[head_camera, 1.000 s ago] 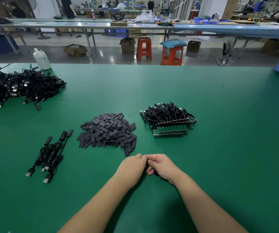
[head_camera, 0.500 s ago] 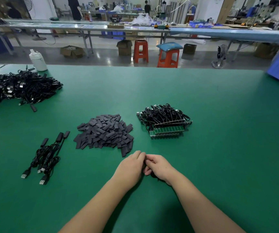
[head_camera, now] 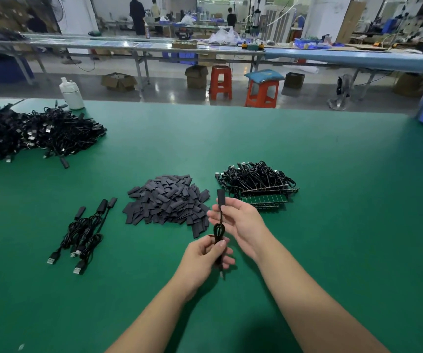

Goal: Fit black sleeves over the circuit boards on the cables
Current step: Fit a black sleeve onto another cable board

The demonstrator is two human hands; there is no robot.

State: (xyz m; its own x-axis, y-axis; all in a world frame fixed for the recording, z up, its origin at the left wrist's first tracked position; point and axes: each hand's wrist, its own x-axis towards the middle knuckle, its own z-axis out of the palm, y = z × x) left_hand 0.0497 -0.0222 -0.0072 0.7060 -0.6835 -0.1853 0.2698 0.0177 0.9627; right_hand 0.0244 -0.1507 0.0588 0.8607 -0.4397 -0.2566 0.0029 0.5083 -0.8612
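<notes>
A large tangle of black cables [head_camera: 27, 133] lies far left on the green table [head_camera: 332, 200], a white bottle [head_camera: 71, 94] behind it. Nearer, three sleeved cables [head_camera: 85, 230] lie side by side, then a heap of black sleeves [head_camera: 167, 202]. The left hand [head_camera: 202, 256] is raised off the table, fingers curled round the coiled cable [head_camera: 219, 231] — the right hand [head_camera: 241, 220], just above, pinches it below its sleeved end [head_camera: 221, 196]. Right of them sits a bundle of cables with bare green circuit boards [head_camera: 264, 200].
</notes>
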